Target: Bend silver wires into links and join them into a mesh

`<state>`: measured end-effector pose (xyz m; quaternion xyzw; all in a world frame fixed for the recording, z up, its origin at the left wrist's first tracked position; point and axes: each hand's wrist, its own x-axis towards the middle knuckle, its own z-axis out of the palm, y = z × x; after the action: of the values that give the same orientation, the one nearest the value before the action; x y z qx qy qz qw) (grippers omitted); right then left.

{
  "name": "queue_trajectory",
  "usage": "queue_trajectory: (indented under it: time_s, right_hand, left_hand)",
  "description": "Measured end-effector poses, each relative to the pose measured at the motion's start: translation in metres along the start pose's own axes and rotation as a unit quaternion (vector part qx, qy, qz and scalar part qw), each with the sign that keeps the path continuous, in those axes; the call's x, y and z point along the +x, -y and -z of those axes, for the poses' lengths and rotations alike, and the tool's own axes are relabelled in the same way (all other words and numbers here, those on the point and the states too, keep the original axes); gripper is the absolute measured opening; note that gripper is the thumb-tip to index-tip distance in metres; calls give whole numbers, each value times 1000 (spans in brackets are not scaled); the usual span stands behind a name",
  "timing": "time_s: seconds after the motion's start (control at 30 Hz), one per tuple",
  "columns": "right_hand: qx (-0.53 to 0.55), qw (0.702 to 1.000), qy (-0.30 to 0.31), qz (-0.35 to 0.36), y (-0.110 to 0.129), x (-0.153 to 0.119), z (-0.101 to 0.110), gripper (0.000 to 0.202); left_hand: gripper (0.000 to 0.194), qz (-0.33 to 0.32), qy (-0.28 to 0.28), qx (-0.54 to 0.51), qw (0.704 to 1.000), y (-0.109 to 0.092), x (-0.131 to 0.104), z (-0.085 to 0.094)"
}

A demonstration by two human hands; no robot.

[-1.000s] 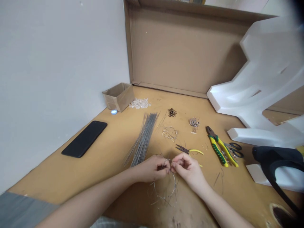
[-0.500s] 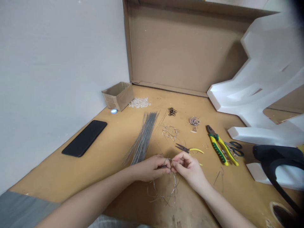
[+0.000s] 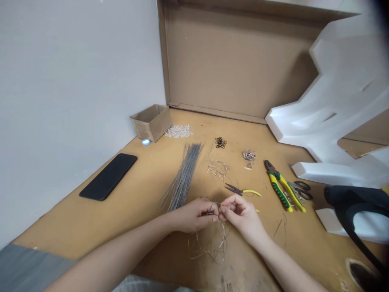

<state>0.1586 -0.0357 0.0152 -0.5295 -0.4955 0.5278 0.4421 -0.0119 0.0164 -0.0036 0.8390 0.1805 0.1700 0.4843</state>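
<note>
My left hand and my right hand meet low in the middle of the view, fingertips almost touching. Both pinch a thin wire ring, which hangs below the fingers with loose wire ends sticking out around it. The exact spot gripped is hidden by the fingers. Just beyond my right hand lie small needle-nose pliers with yellow handles, partly covered by that hand. A bundle of straight grey wires lies beyond my left hand. Another wire ring rests on the table farther off.
Larger green-yellow pliers and black scissors lie at right. Farther back are black rings, a coiled wire piece, clear beads and a small cardboard box. A black phone lies left; white foam stands right.
</note>
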Motion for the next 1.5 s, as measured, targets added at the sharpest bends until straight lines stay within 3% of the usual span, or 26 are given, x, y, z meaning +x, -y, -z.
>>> queue_trajectory:
  time_s: [0.43,0.8,1.13,1.33,1.5]
  right_hand:
    - [13,1000,-1,3,2,-3,-1,24]
    - [-47,997,-16,55,-4,-5,-2,19]
    - [-207,969,-35,135,1,-1,8,9]
    - [-282,954,48,95,-2,3,13,8]
    - [-328,936,33,125,-5,4,12,13]
  left_hand:
    - [19,36,-3,-60,998,-3,-1,-2]
    - [19,50,-13,-73,996,-10,-2,-2]
    - [20,47,-36,-50,997,-6,2,-1]
    - [25,91,-39,-53,994,-5,3,-2]
    - [30,85,-63,4,994,-10,4,-3]
